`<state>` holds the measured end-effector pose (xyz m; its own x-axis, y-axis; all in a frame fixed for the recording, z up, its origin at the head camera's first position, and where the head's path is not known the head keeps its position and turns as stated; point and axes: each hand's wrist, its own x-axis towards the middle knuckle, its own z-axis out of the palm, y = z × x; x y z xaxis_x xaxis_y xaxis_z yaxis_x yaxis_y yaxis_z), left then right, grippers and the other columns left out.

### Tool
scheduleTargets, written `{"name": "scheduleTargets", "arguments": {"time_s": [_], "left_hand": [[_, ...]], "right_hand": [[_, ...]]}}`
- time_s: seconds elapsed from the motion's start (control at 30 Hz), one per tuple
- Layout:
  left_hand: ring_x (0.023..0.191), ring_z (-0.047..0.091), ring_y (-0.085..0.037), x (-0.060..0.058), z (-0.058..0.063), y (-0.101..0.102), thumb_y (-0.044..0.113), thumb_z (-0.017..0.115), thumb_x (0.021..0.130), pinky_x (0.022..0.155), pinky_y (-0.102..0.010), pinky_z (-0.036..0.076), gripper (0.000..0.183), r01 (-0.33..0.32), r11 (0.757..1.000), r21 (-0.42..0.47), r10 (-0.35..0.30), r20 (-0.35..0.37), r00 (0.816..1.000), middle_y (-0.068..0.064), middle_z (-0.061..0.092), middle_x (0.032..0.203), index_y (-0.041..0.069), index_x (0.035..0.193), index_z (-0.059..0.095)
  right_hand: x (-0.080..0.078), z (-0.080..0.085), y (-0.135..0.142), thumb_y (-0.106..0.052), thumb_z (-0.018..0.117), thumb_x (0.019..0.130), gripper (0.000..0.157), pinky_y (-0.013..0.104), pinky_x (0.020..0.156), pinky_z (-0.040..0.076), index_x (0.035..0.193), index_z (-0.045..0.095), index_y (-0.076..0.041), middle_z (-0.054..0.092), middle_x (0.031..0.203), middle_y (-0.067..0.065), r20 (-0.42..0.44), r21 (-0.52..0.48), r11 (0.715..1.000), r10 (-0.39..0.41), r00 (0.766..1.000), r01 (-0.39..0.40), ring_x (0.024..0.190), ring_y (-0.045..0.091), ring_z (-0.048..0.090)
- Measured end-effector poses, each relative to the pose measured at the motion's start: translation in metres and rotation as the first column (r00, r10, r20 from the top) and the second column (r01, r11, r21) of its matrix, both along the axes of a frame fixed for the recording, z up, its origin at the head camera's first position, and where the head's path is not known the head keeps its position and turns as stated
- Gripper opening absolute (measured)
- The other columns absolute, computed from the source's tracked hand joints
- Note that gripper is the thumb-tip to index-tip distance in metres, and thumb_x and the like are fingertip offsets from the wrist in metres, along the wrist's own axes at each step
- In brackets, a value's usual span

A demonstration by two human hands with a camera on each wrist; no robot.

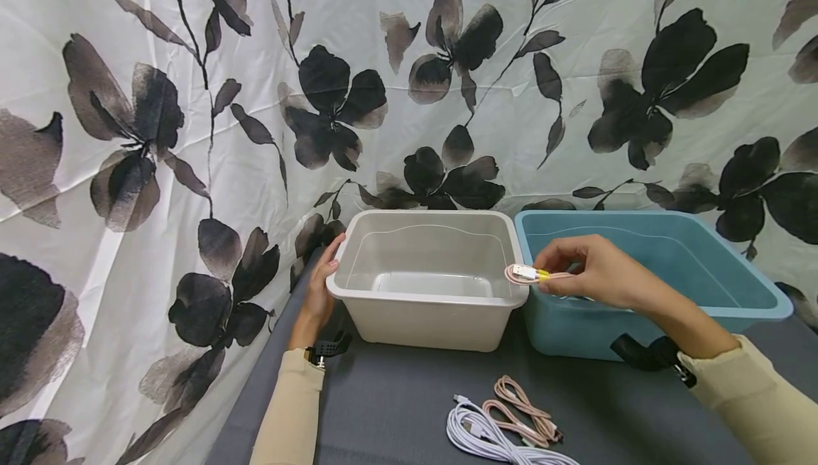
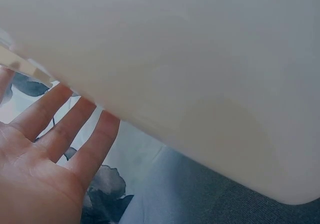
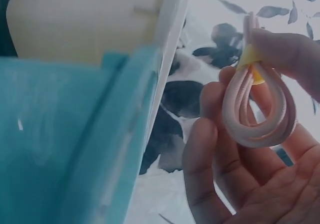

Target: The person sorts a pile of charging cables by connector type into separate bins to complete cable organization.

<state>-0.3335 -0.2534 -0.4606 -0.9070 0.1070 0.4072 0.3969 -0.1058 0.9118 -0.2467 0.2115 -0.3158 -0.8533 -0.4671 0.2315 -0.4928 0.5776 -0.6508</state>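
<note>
Yellow-tied pink coiled cable (image 1: 524,275) is up by the beige plastic tub (image 1: 428,319), and the right hand (image 1: 603,273) has it in a pinchy grip; left hand (image 1: 319,294) just touches the tub, fingers straightish.

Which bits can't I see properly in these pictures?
Head view: most of the floor inside the blue bin, behind its front wall and the right hand.
Head view: part of the white cable, cut off by the bottom edge.
Left wrist view: part of the left hand, cut off by the left edge.
</note>
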Motion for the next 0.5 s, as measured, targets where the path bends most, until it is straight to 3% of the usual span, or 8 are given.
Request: {"name": "scheduleTargets", "arguments": {"time_s": [0.17,0.5], "left_hand": [[0.138,0.041,-0.02,0.0,0.0,0.0,0.025,0.036,0.098,0.104,-0.029,0.041,0.062,0.007,1.0,0.004,-0.007,0.001,1.0,-0.006,0.034,0.164,0.019,0.16,0.036],[0.137,0.043,-0.021,-0.001,-0.001,-0.002,0.024,0.035,0.099,0.104,-0.035,0.04,0.062,0.004,1.0,0.0,-0.004,0.008,1.0,-0.007,0.034,0.165,0.018,0.16,0.035]], "right_hand": [[-0.024,0.01,-0.003,-0.019,0.082,0.085,0.022,0.031,0.066,0.053,0.104,0.074,-0.013,0.071,0.094,0.005,0.05,0.027,0.999,-0.027,0.998,0.025,0.082,0.018,0.06],[-0.057,0.031,-0.022,-0.02,0.082,0.086,0.023,0.033,0.074,0.052,0.105,0.074,-0.01,0.071,0.097,0.008,0.059,0.049,0.999,-0.002,0.998,-0.001,0.086,0.021,0.06]]}}
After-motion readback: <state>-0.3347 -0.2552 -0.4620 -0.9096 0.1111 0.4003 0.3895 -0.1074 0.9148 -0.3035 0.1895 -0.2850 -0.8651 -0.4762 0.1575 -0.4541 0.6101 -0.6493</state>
